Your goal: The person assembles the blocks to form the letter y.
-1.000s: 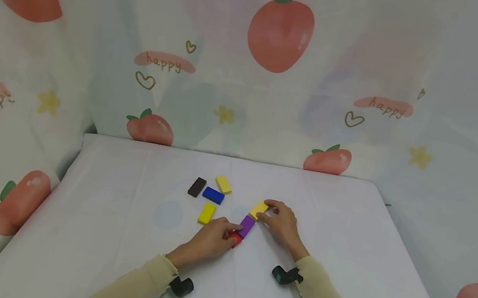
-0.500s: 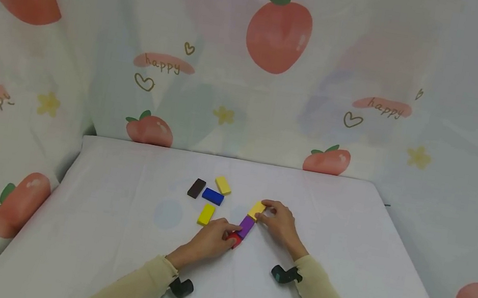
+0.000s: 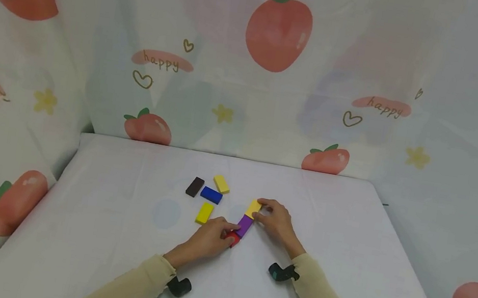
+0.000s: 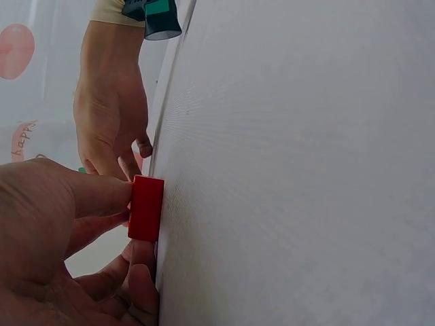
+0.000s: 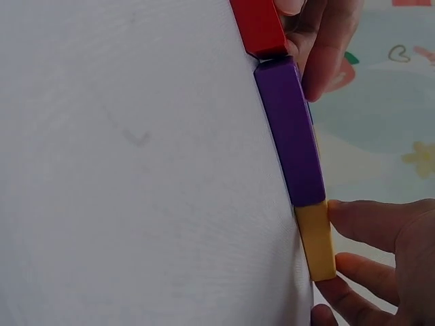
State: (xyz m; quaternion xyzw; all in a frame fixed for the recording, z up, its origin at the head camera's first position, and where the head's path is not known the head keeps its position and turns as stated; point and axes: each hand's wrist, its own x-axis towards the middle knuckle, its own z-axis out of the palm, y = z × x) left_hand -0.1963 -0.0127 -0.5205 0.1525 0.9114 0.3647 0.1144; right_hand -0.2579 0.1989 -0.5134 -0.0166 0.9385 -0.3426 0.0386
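Note:
Three small rectangular blocks lie end to end in a slanting row on the white table: a red block [image 3: 233, 239] nearest, a purple block [image 3: 244, 225] in the middle, a golden-yellow block [image 3: 253, 208] farthest. My left hand [image 3: 207, 238] grips the red block by its ends, its index finger reaching to the purple one. On the other side, my right hand [image 3: 276, 224] pinches the golden-yellow block between thumb and fingers. In the right wrist view, the purple block [image 5: 292, 132] meets the golden-yellow block [image 5: 317, 241], with a thin gap toward the red block [image 5: 262, 27].
Left of the row lie several loose blocks: a dark brown block [image 3: 194, 186], a blue block [image 3: 211, 195], a pale yellow block [image 3: 221, 184] and a bright yellow block [image 3: 204, 213]. Printed cloth walls [image 3: 247, 93] enclose the table [image 3: 115, 233] at the back and sides.
The golden-yellow block has shifted slightly left with my right hand, still in line with the purple one. My left hand and the loose blocks stay about where they were.

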